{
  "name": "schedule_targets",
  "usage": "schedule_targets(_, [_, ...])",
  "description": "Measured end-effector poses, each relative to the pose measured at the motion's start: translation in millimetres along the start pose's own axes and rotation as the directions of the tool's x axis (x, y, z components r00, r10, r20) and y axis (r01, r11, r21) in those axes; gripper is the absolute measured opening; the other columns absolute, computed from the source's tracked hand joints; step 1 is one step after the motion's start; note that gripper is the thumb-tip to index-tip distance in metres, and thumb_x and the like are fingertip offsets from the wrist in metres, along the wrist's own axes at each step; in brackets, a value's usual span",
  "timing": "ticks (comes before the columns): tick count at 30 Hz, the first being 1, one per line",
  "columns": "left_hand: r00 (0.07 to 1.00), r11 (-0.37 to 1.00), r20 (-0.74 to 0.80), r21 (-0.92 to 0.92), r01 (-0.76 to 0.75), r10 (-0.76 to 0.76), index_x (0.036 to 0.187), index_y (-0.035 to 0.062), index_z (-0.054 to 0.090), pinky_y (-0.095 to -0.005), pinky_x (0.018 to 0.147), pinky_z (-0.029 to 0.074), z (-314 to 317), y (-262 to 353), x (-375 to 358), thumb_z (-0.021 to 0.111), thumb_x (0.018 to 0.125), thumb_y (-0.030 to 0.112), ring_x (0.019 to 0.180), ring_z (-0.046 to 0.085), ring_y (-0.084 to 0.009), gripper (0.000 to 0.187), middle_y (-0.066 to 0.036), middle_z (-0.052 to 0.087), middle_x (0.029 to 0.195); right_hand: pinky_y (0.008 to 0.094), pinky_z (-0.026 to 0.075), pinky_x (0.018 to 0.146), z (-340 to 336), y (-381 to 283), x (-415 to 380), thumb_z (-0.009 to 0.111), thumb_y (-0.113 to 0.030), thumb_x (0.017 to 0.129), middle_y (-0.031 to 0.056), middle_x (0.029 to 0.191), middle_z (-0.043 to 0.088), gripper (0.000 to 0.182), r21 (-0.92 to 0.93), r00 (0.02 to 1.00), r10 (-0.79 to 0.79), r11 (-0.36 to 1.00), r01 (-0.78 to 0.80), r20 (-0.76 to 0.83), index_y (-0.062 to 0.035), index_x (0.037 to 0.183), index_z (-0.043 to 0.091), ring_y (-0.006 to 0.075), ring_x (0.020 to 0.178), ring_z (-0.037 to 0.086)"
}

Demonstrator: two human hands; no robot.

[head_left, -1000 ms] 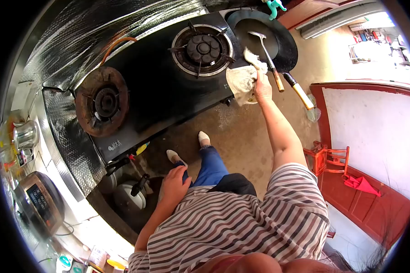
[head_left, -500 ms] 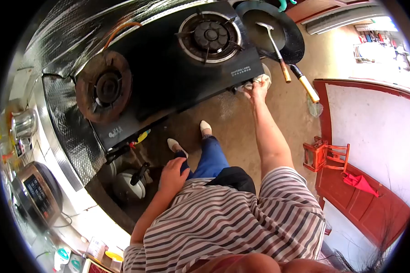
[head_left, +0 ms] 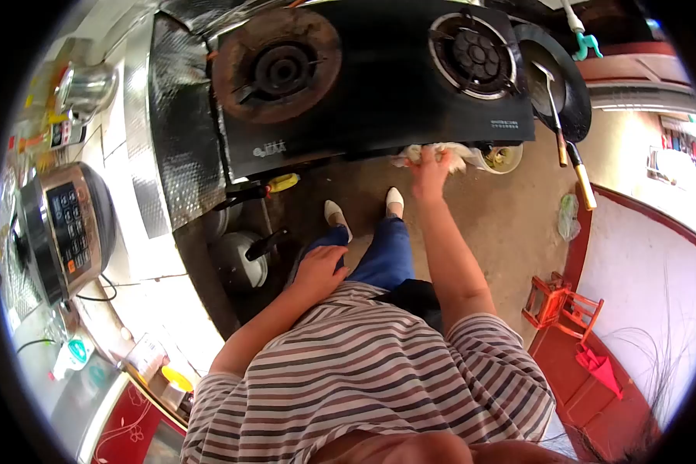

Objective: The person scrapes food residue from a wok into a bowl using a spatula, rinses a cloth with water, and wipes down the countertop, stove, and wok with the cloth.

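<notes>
My right hand (head_left: 431, 176) is closed on a crumpled whitish cloth (head_left: 458, 157), pressed against the front edge of a black two-burner gas stove (head_left: 379, 93). Part of the cloth bunches out on both sides of my fingers. My left hand (head_left: 322, 267) lies on my thigh in blue jeans, holding nothing, its fingers stretched out. The left burner (head_left: 281, 69) has a wide rusty-brown ring, while the right burner (head_left: 479, 56) has a metal ring and pan supports.
A wok (head_left: 576, 89) with a spatula (head_left: 552, 97) in it sits right of the stove. Below the stove's right front is a pale container (head_left: 510, 164) with scraps. A lidded pot (head_left: 236, 263) stands low left, near a rice cooker (head_left: 73, 232). A red stool (head_left: 547, 301) is at right.
My right hand and the cloth have moved left along the stove's front edge, away from its right corner. The view has turned, and the container with scraps now shows. My left hand stays on my thigh.
</notes>
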State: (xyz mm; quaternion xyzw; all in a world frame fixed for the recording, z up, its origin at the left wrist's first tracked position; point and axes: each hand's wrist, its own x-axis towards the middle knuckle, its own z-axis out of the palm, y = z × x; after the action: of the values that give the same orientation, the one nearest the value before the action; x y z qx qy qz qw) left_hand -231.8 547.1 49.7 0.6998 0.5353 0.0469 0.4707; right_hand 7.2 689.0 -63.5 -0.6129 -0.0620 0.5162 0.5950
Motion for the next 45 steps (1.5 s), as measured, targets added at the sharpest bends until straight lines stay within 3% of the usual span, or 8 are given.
schedule_targets(7, [0.997,0.996,-0.043,-0.058,0.066,-0.069,0.109,0.0039,0.057,-0.0390,0.089,0.042,0.0,-30.4,-32.7,0.063,0.076,0.021,0.102,0.054,-0.0315,0.038,-0.014,0.059,0.110,0.0413,0.051,0.065,66.2,97.2,-65.4,0.053,-0.002,0.076,0.0094,0.098,0.052,0.035,-0.118,0.943,0.291,0.954,-0.274,0.163,-0.0113,0.106,0.038,0.0254,0.085,0.057])
schedule_targets(18, [0.979,0.982,-0.091,-0.069,0.175,-0.181,0.107,0.0037,0.058,-0.0403,0.082,0.045,-1.6,-68.2,-76.1,0.065,0.073,0.021,0.096,0.057,-0.0325,0.039,-0.016,0.061,0.102,0.0518,0.045,0.090,148.6,198.9,-140.4,0.048,0.007,0.076,0.0148,0.109,0.053,0.035,0.386,0.690,0.583,0.573,-0.723,0.428,-0.0068,0.108,0.045,0.0337,0.100,0.054])
schedule_targets(23, [0.983,0.985,-0.077,-0.065,0.159,-0.164,0.104,0.0043,0.059,-0.0398,0.080,0.047,-6.7,-66.8,-67.6,0.067,0.072,0.019,0.093,0.058,-0.0326,0.036,-0.017,0.061,0.100,0.0438,0.050,0.075,187.2,162.3,-165.3,0.049,-0.001,0.077,0.0118,0.096,0.054,0.027,-0.021,0.489,0.600,0.644,-0.765,0.634,-0.0046,0.104,0.047,0.0286,0.089,0.056])
schedule_targets(27, [0.993,0.995,-0.073,-0.046,0.094,-0.097,0.104,0.0043,0.059,-0.0399,0.079,0.047,-16.1,-62.6,-54.8,0.066,0.073,0.018,0.093,0.058,-0.0325,0.035,-0.016,0.062,0.099,0.0324,0.048,0.070,189.7,70.8,-175.1,0.054,-0.003,0.075,0.0065,0.095,0.054,0.031,-0.400,0.541,0.600,0.798,-0.450,0.589,-0.0057,0.106,0.051,0.0182,0.086,0.055])
schedule_targets(31, [0.998,0.999,-0.054,-0.027,0.027,-0.028,0.103,0.0036,0.059,-0.0402,0.079,0.046,-28.6,-51.0,-37.5,0.066,0.074,0.018,0.093,0.057,-0.0323,0.033,-0.016,0.062,0.099,0.0265,0.044,0.068,179.4,14.3,-131.3,0.055,-0.002,0.071,0.0049,0.093,0.055,0.028,-0.244,0.584,0.058,0.938,0.246,0.810,-0.0048,0.098,0.060,0.0128,0.082,0.054])
schedule_targets(33, [0.999,1.000,-0.047,-0.018,0.003,-0.004,0.103,0.0037,0.059,-0.0404,0.080,0.046,-32.1,-48.4,-29.1,0.065,0.074,0.018,0.094,0.057,-0.0322,0.033,-0.015,0.062,0.099,0.0332,0.047,0.062,164.4,-14.7,-106.6,0.055,-0.006,0.069,0.0090,0.086,0.049,0.027,-0.364,0.407,-0.260,0.199,0.910,0.875,-0.0103,0.094,0.062,0.0248,0.076,0.055])
schedule_targets(38, [0.999,1.000,0.051,0.025,-0.013,0.012,0.105,0.0042,0.058,-0.0411,0.081,0.045,-28.5,-44.0,-6.3,0.064,0.074,0.021,0.095,0.056,-0.0321,0.035,-0.015,0.061,0.100,0.0365,0.048,0.066,112.9,0.1,-45.6,0.060,-0.015,0.067,0.0106,0.088,0.046,0.018,-0.292,0.259,-0.176,-0.194,0.936,0.950,-0.0123,0.084,0.056,0.0286,0.084,0.052])
schedule_targets(45, [0.999,0.996,0.050,0.085,0.006,-0.010,0.108,0.0051,0.057,-0.0415,0.084,0.043,-30.0,-27.8,21.0,0.062,0.075,0.024,0.096,0.056,-0.0327,0.038,-0.015,0.061,0.103,0.0393,0.048,0.065,29.4,-86.5,43.5,0.059,-0.014,0.067,0.0095,0.092,0.049,0.023,-0.597,0.497,-0.340,-0.342,0.726,0.799,-0.0154,0.090,0.055,0.0295,0.083,0.052])
